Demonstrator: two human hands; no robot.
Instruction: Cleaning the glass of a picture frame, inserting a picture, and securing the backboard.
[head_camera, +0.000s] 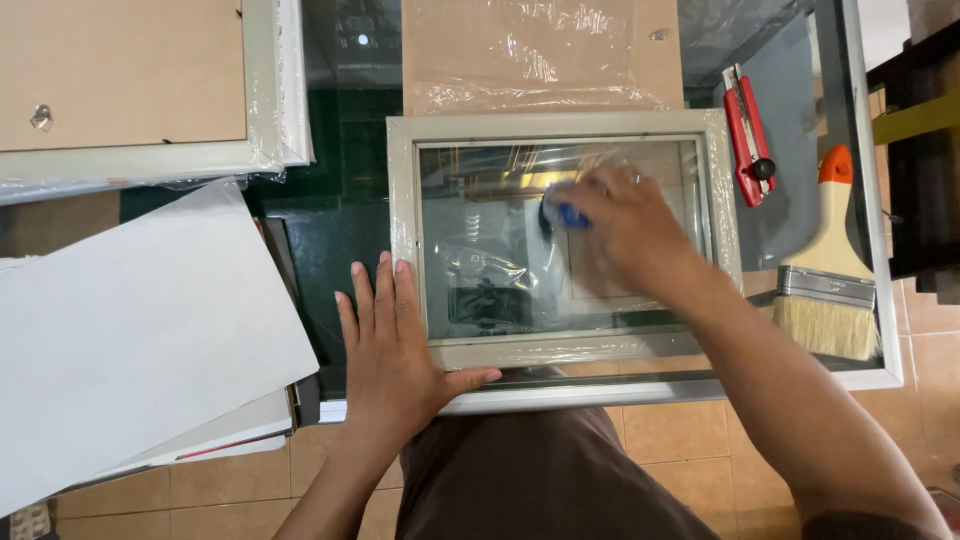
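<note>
A pale grey rectangular picture frame (560, 240), its moulding wrapped in crinkled clear plastic film, lies flat on the glass-topped table (340, 215) directly in front of the person. Its glass pane is glossy and throws back blurred reflections. The right hand (625, 235) rests on the upper middle of the pane, fingers curled together over a small blue object (570, 215) pressed against the glass; too little of it shows to tell its material. The left hand (390, 345) lies flat and spread on the table at the frame's lower left corner, the thumb stretched along the bottom rail and touching it, holding nothing.

Just beyond the frame sits a brown backing board (540, 50) under wrinkled transparent film. To the right, near the frame, lie a red utility knife (748, 135) and a wide paintbrush (830, 270) with an orange-tipped cream handle, a metal ferrule and pale straw bristles. On the left, a stack of smooth white paper sheets (130, 330) overhangs the table edge, and behind it rests another film-wrapped frame (140, 90) lying face down, its brown back showing. Tan floor tiles (680, 430) show below.
</note>
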